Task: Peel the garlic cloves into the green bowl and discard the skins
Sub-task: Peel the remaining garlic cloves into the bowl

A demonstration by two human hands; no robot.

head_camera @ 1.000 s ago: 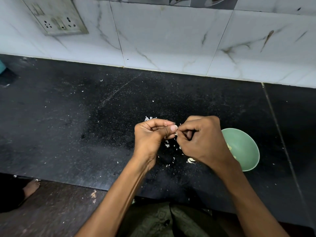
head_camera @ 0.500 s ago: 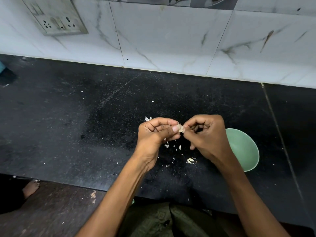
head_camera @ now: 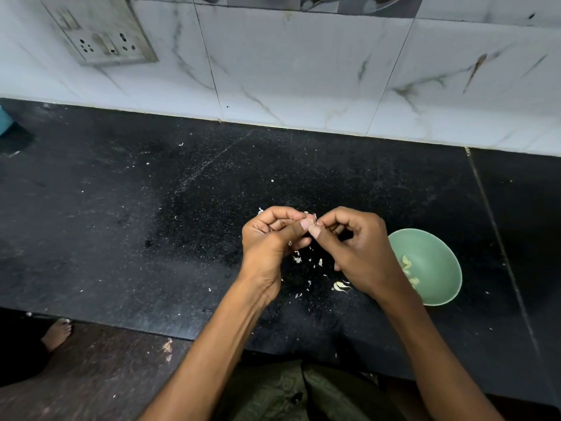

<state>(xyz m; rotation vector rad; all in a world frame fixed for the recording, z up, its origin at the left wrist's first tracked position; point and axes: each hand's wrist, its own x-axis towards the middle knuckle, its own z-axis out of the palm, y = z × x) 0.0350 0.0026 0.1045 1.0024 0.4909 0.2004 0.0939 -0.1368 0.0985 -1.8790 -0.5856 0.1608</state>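
Dim, cool light; the wall (head_camera: 303, 65) at 12 o'clock is brightest, the dark bench (head_camera: 121, 223) grainy, with wide-angle bending at the edges.

We record the tabletop (head_camera: 121, 208) as black stone with fine white speckling across its surface. The bowl (head_camera: 437, 256) is a flat pale green, inside and rim alike. The peeled cloves (head_camera: 408, 265) inside it read pale yellow-cream. The skin scraps (head_camera: 340, 286) scattered on the black surface are off-white. We note the wall tiles (head_camera: 303, 71) as white with grey and brownish marble-like veining and dark grout lines. The socket plate (head_camera: 100, 31) is dull grey-white. The garment (head_camera: 288, 393) at the lower edge is dark olive green with a faint tonal pattern. The floor (head_camera: 91, 375) is dark brown.
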